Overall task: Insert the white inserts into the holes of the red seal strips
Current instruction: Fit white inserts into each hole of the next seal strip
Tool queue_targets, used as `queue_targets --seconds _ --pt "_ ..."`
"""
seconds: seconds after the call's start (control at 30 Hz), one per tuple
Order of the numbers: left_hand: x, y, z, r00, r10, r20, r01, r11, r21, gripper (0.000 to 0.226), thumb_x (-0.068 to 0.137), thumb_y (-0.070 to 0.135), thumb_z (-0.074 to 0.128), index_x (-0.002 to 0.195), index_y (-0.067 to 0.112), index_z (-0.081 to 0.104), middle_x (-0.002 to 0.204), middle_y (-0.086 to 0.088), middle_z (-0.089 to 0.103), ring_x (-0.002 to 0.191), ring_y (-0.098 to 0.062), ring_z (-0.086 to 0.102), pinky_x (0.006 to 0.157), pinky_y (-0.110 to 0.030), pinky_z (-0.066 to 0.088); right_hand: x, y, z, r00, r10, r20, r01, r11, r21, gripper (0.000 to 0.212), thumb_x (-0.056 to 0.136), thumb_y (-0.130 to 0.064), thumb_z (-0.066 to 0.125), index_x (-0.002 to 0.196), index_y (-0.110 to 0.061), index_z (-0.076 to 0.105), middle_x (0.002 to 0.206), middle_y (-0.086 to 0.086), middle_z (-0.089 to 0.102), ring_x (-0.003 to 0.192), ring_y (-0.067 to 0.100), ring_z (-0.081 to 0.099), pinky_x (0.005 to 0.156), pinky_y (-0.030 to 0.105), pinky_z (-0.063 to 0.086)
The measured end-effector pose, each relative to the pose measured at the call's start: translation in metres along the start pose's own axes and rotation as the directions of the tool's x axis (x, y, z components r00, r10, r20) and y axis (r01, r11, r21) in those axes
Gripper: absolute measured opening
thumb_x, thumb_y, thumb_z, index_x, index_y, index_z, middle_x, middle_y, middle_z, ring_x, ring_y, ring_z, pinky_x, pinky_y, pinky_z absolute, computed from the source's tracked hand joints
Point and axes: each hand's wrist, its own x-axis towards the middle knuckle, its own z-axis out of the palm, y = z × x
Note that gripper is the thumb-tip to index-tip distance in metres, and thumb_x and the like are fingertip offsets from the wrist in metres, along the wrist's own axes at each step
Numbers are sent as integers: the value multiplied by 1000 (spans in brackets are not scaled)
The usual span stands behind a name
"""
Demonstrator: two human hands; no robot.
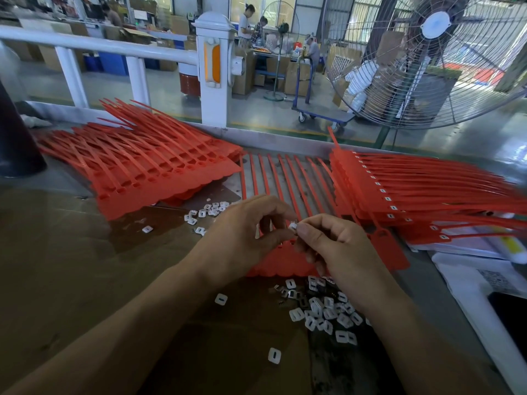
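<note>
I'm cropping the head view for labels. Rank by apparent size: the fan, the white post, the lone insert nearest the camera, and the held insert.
1. Fan
2. White post
3. Lone insert
4. Held insert

The held insert is partly hidden by the right hand, so the last two are unsure.

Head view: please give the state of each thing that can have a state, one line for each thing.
Left hand: fingers curled above the middle strip sheet, touching the insert.
Right hand: pinches one white insert.
Middle strip sheet: flat on the table, partly hidden by the hands.
Right stack of strips: white inserts already in the holes.
Left stack of strips: holes without inserts.
Loose inserts: scattered on the table.
</note>
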Motion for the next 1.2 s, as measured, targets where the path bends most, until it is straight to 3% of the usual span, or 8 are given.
queue_targets --seconds 0.33,0.6,0.83,0.93,1.07,1.2 --pt "1 2 -2 999 27 32 -28 999 43 18 90 34 66 107 29 69 92 18 61 86 -10 60 72 -10 43 1 0 1 1000 25 -5 -25 1000 -9 22 105 -33 57 91 -29 74 78 -2 71 64 12 57 54 22 45" --pt "0 5 -6 998 57 34 -61 989 135 20 91 39 63 105 27 69 97 15 60 89 -9 58 74 -28 51 0 -1 2 1000 5 -14 -5 999 -33 21 104 -35 58 91 -32 75 78 -4 72 64 3 58 57 15 46" --pt "2 -10 -11 961 -254 -113 270 948 167 11 88 44 67 94 36 70 92 21 62 92 5 56 77 -24 53 -1 1 1 998 -32 -45 25 988 -155 20 101 -40 60 89 -33 75 74 -4 73 57 3 59 58 17 49" --pt "2 -13 -14 929 -365 -56 369 911 185 7 86 40 75 88 35 72 85 21 65 90 11 56 84 -33 54 -2 2 2 999 -31 -39 22 977 -210 21 100 -41 60 88 -31 75 74 -6 73 57 0 60 62 23 49" --pt "2 -8 -15 902 -429 35 406 875 265 7 84 39 78 90 35 75 87 20 64 86 3 56 97 -44 47 -3 2 2 999 -27 -38 17 969 -245 21 100 -43 61 89 -31 74 75 -7 73 60 -1 62 64 21 46" --pt "4 -6 -15 897 -438 52 403 861 311 10 84 38 79 93 35 77 82 25 58 88 -3 53 100 -43 45 -2 2 1 998 -39 -46 25 964 -266 22 99 -43 61 88 -30 74 75 -8 73 60 -1 63 66 22 46"
